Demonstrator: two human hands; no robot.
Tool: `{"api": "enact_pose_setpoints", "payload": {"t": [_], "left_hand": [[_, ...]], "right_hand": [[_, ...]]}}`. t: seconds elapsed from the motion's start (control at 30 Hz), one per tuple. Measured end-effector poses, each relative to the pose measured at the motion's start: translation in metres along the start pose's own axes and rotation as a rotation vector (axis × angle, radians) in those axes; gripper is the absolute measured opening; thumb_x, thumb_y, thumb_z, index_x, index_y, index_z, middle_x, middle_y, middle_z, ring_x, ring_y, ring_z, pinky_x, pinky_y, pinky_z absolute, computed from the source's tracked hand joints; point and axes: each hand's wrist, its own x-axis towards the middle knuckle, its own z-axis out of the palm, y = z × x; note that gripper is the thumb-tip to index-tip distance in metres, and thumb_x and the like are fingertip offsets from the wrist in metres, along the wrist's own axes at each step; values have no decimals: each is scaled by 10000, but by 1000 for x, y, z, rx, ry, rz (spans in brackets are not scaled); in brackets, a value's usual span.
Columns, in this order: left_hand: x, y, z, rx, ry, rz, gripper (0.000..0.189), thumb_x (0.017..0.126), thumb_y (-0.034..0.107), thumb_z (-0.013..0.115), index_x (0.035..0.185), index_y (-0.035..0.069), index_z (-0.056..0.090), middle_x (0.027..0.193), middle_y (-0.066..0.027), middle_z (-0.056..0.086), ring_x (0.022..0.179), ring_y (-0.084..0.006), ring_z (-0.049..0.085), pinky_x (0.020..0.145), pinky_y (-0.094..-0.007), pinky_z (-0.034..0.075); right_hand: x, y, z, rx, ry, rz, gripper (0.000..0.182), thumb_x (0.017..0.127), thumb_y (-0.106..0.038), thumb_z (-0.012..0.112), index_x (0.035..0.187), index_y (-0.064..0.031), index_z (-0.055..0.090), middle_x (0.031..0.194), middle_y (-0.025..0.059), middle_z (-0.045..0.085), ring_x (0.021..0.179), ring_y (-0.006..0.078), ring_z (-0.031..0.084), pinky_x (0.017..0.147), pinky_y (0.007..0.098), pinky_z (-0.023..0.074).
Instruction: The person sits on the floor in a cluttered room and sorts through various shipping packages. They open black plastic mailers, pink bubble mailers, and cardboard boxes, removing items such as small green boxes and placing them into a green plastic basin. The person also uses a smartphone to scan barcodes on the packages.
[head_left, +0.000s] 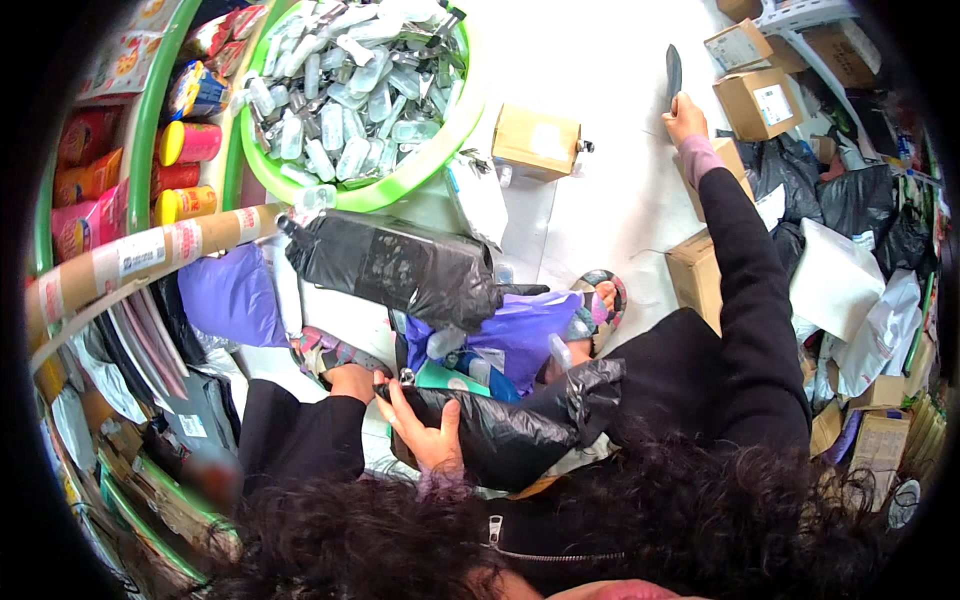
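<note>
My left hand (426, 427) rests on a black plastic-wrapped parcel (510, 435) lying over my lap, thumb and fingers spread at its left end. Out at the upper right, my right hand (684, 120) is closed around a knife (673, 67) with a dark blade pointing away from me. Another long parcel wrapped in black plastic (397, 262) lies between my feet and a green tub (469, 135). The tub is heaped with small clear plastic packets (352, 105). Purple plastic bags (525, 322) and a few clear packets lie below the long parcel.
A cardboard box (536, 142) stands on the floor beside the tub. A long cardboard tube (161, 251) slants in at the left, near shelves with snack packs (191, 142). Cardboard boxes (757, 101), black bags (855, 202) and a white package (836, 277) are piled along the right.
</note>
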Motion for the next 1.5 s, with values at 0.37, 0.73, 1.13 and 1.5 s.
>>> {"api": "enact_pose_setpoints", "payload": {"t": [0.37, 0.73, 1.13, 1.5], "left_hand": [[-28, 41, -30, -1057, -218, 219, 878, 725, 485, 611, 1302, -24, 187, 1305, -192, 304, 1184, -303, 337, 961, -393, 281], [-64, 31, -78, -1301, -441, 71, 448, 887, 370, 409, 1091, -24, 468, 1060, -111, 532, 918, -177, 524, 818, -304, 416], [-99, 60, -68, -1012, -1016, 295, 401, 898, 331, 420, 1108, -10, 446, 966, -37, 514, 914, -102, 462, 828, -239, 366], [-99, 46, -74, -946, -968, 265, 352, 896, 316, 434, 982, -16, 516, 975, -42, 520, 921, -113, 449, 812, -261, 370]], "right_hand": [[-230, -204, -278, 834, -870, -489, 275, 692, -51, 579, 652, -100, 312, 646, -27, 343, 619, 67, 340, 571, 217, 328], [-335, -185, -246, 1207, -702, -54, 159, 746, -64, 628, 679, -46, 484, 900, 105, 538, 667, 114, 553, 520, 189, 442], [-384, -249, -231, 1818, -909, -146, 139, 874, -113, 465, 832, -55, 346, 902, 128, 539, 949, 238, 547, 811, 363, 460], [-401, -249, -217, 1634, -809, -209, 347, 902, -157, 408, 1190, 0, 297, 1042, 161, 534, 948, 232, 556, 800, 300, 445]]}}
